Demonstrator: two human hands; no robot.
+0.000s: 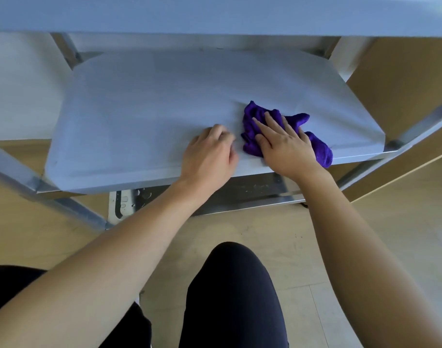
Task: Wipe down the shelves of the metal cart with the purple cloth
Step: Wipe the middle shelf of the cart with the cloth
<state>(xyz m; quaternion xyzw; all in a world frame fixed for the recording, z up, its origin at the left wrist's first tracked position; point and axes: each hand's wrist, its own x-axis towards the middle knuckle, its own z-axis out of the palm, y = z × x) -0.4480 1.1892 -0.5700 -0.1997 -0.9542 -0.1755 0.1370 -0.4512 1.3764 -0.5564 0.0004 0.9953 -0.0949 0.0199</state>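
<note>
This is looking like a plain indoor utility or work room, though its exact kind is not showing. A stainless metal cart with stacked shelves is standing on a pale wood-look floor, a white wall is running behind on the left, and light wooden panels are standing on the right.

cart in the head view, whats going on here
A person is wiping the middle shelf of the cart. The right hand presses flat on the cloth near the shelf's front right edge. The left hand rests on the shelf just beside the cloth, fingers curled, holding nothing.
</note>
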